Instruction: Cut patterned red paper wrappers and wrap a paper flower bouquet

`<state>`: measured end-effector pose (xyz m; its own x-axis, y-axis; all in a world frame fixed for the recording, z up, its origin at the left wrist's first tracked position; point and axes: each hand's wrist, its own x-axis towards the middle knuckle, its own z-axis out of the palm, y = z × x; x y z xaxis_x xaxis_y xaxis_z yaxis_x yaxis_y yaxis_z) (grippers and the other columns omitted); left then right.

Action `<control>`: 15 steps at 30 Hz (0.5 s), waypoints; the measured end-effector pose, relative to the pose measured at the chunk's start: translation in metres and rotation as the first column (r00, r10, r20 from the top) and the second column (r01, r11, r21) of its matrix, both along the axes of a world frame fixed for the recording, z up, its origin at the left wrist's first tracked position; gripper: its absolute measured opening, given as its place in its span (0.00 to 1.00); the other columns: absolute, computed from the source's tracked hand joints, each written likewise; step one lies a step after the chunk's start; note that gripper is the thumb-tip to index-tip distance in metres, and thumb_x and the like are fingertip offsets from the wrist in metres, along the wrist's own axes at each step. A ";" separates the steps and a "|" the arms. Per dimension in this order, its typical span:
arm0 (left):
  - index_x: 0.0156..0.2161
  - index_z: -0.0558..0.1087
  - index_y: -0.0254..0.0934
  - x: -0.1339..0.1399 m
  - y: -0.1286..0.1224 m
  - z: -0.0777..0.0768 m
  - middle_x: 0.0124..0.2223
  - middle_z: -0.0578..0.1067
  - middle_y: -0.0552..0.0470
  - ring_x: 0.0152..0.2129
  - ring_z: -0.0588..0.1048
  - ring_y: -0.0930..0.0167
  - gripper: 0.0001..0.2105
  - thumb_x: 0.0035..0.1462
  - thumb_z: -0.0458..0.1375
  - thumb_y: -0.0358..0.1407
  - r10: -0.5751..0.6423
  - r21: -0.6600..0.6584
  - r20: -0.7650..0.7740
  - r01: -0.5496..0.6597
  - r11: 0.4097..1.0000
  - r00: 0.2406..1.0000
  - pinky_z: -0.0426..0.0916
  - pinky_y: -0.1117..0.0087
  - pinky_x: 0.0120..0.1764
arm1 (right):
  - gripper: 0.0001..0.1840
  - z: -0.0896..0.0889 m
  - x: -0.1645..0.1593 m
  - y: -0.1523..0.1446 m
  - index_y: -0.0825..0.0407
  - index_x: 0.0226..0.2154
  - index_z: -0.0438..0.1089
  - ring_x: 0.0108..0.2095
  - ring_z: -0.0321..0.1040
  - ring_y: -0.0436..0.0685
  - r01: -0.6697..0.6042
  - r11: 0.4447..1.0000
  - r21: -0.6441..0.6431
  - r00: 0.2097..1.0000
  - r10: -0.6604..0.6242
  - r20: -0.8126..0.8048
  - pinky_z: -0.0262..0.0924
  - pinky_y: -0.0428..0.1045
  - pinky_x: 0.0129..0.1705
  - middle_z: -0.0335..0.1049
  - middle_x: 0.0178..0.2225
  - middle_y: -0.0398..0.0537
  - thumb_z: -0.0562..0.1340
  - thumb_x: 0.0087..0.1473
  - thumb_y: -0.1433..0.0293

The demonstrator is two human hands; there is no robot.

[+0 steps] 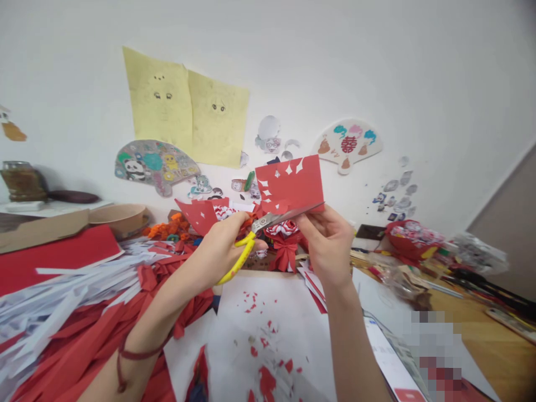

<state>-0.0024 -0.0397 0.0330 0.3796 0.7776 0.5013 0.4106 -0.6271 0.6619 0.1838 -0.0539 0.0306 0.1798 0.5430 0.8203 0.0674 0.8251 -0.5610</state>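
In the left hand [224, 243], yellow scissors [242, 261] are gripped, and a red paper [293, 187] (pierced by diamond-shaped holes [288, 168]) is pinched by the right hand [330, 240] above the worktop [502, 352], with the blades [288, 214] laid along its lower edge. Underneath, red scraps [267, 382] are scattered on a white sheet [310, 338]. At left, red and white strips [104, 321] are heaped; behind, fans [156, 166] are fixed to the wall [377, 56].

We've got a rectangular piece of red paper [293, 181] held up, slightly tilted, with pointed star-like cutouts along its left and top edges plus a tiny one near the upper-left corner. Our scissors [263, 222], yellow handles and metal blades, overlap the paper's lower edge, tips right and slightly up; we can't tell whether paper sits between the blades.
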 end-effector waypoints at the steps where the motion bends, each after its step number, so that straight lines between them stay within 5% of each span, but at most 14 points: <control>1: 0.33 0.62 0.40 0.000 0.000 0.000 0.28 0.70 0.55 0.24 0.65 0.71 0.15 0.53 0.59 0.48 0.004 0.006 -0.015 -0.004 1.000 1.000 0.57 0.72 0.25 | 0.06 0.000 0.001 -0.001 0.48 0.37 0.75 0.39 0.76 0.54 0.003 1.000 0.002 1.000 -0.003 0.004 0.72 0.51 0.44 0.78 0.36 0.44 0.67 0.52 0.68; 15: 0.32 0.60 0.40 -0.004 -0.001 -0.001 0.29 0.68 0.55 0.26 0.66 0.71 0.13 0.56 0.56 0.46 0.042 0.101 -0.099 -0.032 0.994 0.994 0.57 0.72 0.27 | 0.10 0.007 0.006 -0.010 0.48 0.38 0.78 0.39 0.76 0.54 0.016 1.000 0.020 0.998 -0.017 0.059 0.73 0.51 0.45 0.80 0.37 0.43 0.67 0.51 0.73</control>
